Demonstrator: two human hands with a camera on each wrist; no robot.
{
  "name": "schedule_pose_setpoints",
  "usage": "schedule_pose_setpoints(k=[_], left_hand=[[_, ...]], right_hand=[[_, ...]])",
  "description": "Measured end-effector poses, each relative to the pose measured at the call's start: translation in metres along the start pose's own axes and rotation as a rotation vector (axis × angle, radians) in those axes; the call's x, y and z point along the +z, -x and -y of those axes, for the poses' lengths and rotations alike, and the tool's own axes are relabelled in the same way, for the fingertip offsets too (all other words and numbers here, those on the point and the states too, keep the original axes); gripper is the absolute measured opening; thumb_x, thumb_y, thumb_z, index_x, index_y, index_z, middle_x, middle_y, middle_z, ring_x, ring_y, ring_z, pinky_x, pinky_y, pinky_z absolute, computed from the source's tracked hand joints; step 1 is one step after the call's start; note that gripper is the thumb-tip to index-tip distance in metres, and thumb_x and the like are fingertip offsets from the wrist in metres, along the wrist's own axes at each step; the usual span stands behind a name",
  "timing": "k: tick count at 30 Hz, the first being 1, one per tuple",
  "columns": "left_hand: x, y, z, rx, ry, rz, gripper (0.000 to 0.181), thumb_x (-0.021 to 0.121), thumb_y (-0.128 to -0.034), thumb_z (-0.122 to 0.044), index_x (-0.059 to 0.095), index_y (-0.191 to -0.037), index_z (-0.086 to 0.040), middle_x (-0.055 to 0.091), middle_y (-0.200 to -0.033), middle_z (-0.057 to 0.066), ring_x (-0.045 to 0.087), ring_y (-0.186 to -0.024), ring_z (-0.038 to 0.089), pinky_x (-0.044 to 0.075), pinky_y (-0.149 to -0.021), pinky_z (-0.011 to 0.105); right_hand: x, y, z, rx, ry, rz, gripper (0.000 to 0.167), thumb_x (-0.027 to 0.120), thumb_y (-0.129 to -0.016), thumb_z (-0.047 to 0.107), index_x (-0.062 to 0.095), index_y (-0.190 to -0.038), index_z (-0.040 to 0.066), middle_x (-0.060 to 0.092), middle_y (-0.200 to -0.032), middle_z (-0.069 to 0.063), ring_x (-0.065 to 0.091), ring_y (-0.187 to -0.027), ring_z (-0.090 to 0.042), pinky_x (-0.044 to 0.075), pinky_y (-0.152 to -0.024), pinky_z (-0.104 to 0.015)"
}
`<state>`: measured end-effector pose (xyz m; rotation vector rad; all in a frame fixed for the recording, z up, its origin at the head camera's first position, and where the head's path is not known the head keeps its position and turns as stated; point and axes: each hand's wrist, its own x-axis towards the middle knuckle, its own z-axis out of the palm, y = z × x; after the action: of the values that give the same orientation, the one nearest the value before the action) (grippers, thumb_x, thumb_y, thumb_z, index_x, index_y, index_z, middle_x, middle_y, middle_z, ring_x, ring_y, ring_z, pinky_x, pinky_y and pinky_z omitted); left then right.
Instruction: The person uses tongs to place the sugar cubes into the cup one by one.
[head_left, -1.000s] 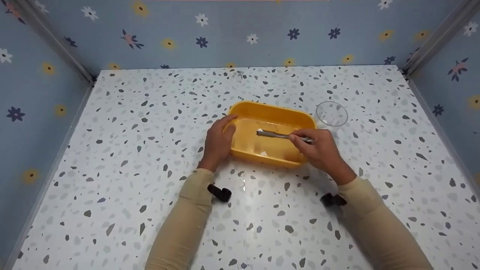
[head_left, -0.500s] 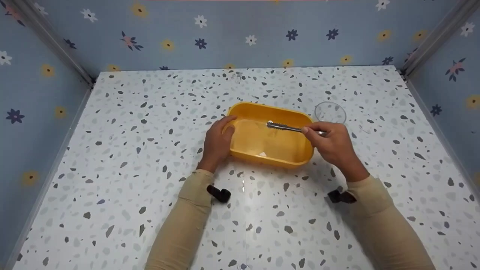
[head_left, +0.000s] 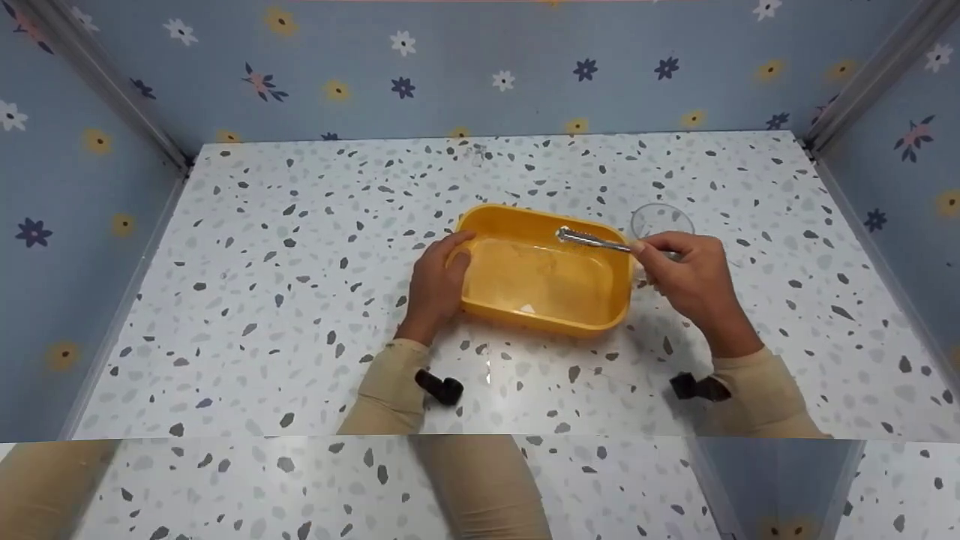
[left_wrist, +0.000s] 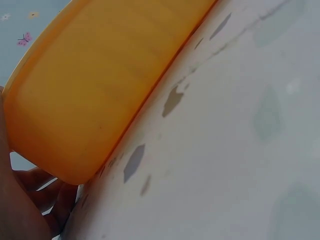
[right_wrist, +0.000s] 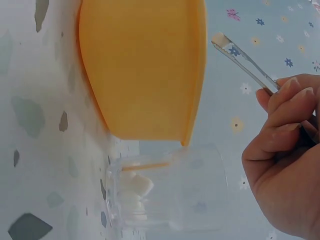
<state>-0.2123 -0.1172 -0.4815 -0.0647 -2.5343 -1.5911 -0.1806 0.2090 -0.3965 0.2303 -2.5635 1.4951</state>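
Observation:
A yellow plastic tub (head_left: 544, 274) sits mid-table. My left hand (head_left: 437, 281) grips its left end, thumb at the rim; in the left wrist view some fingers lie behind the tub wall (left_wrist: 90, 95). My right hand (head_left: 694, 274) holds small metal tongs (head_left: 600, 241) over the tub's right side. Between the tongs' tips, a small white piece (right_wrist: 220, 39) is pinched, raised above the rim in the right wrist view. Another white piece (head_left: 527, 308) lies inside near the tub's front wall. Beside the tub stands a clear cup (right_wrist: 200, 192) with several white chunks (right_wrist: 139, 187) at its bottom.
In the head view the cup (head_left: 660, 216) is partly hidden behind my right hand. Blue floral panels (head_left: 480, 67) border the speckled white table (head_left: 315, 225) at the back and sides. A displaced strip of picture covers the bottom of the head view.
My right hand has moved right and away from me, carrying the tongs and white piece from the tub's middle to near its back right rim. My left hand stays put.

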Motion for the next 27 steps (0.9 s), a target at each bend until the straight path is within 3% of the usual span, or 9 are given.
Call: schedule_pose_setpoints(k=[10, 17, 27], left_hand=[[0.0, 0.0, -0.001, -0.018, -0.002, 0.001, 0.041, 0.047, -0.0998, -0.028, 0.064, -0.135, -0.017, 0.061, -0.132, 0.005, 0.056, -0.119, 0.019, 0.04, -0.106, 0.037], [0.0, -0.001, 0.002, -0.005, 0.007, -0.009, 0.039, 0.048, -0.0999, -0.027, 0.065, -0.133, -0.017, 0.063, -0.128, 0.005, 0.057, -0.114, 0.018, 0.041, -0.104, 0.038], [-0.001, -0.001, 0.001, -0.004, 0.002, 0.003, 0.039, 0.047, -0.0999, -0.026, 0.065, -0.134, -0.018, 0.06, -0.136, 0.004, 0.053, -0.126, 0.018, 0.037, -0.109, 0.037]], right_hand=[[-0.011, -0.003, -0.003, 0.022, -0.031, -0.036, 0.029, 0.069, -0.096, 0.03, 0.076, -0.096, 0.002, 0.058, -0.066, -0.012, 0.05, -0.057, -0.022, 0.045, -0.049, -0.024], [-0.019, -0.003, -0.002, 0.031, -0.062, -0.08, 0.032, 0.07, -0.095, 0.027, 0.075, -0.095, -0.004, 0.057, -0.064, -0.01, 0.047, -0.055, -0.019, 0.043, -0.049, -0.023], [-0.028, -0.006, -0.006, 0.056, -0.062, -0.119, 0.029, 0.071, -0.094, 0.028, 0.075, -0.095, -0.001, 0.057, -0.064, -0.008, 0.049, -0.056, -0.017, 0.044, -0.049, -0.022]])
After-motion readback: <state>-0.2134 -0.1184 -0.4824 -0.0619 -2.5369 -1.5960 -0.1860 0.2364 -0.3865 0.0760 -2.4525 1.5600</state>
